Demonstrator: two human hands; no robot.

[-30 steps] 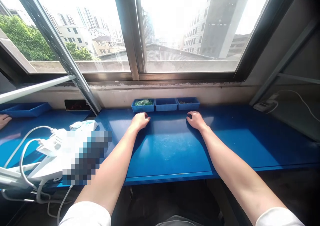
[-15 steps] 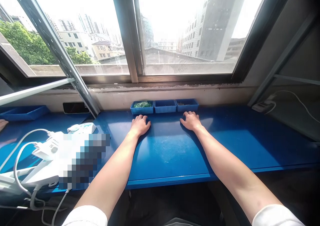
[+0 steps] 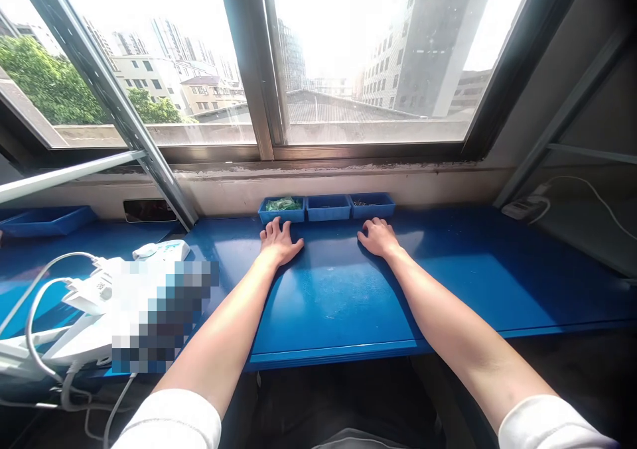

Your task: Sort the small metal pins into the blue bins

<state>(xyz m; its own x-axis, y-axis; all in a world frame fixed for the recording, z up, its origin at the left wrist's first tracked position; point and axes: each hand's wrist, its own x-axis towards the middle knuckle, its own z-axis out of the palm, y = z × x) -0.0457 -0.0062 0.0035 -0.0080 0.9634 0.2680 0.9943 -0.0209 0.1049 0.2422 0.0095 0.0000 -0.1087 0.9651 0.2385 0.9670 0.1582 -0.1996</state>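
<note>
strong daylight whites out the window (image 3: 328, 51), glares on the blue tabletop (image 3: 338, 296) and leaves the right edge dim.

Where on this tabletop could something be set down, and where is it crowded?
Free: the tabletop between the forearms, and right of the right hand, toward the white adapter. Crowded: the far edge's middle, with three blue bins, and the left, with white plugs and cables.

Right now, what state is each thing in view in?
Left hand: open, spread, nothing visible held.
Right hand: half-curled, nothing visible held.
Left bin: upright, holding green material.
Middle bin: upright, contents unclear.
Right bin: upright, holding thin pieces.
Table: partly sunlit.
Window: looks shut.
White plugs: cables attached.
</note>
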